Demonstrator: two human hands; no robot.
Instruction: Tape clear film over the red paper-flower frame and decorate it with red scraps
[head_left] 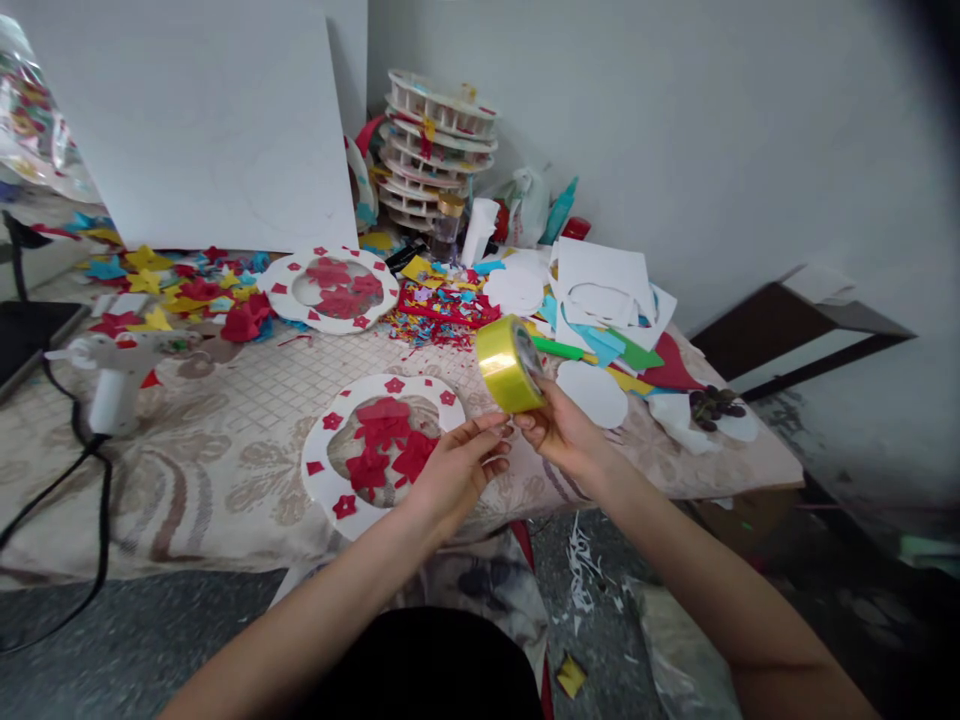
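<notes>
A roll of shiny yellow tape (499, 368) is in my right hand (561, 430), raised above the table's front part, fingers gripping its lower right side. My left hand (466, 458) is close beneath the roll, fingertips drawn together in a pinch near its lower edge. Whatever lies between those fingertips is too small to make out. Just left of my hands, a white scalloped paper ring (324, 462) lies flat, with small red flowers and squares on its rim. Larger red paper flowers (386, 425) show inside it, and my left hand partly covers its right side.
Behind lies a second decorated ring (330, 322). A white glue gun (116, 390) with a black cord stands left. Paper scraps (442, 310), white sheets (604, 275) and a green marker-like stick (556, 348) crowd the back right. Stacked white tiers (439, 150) stand by the wall.
</notes>
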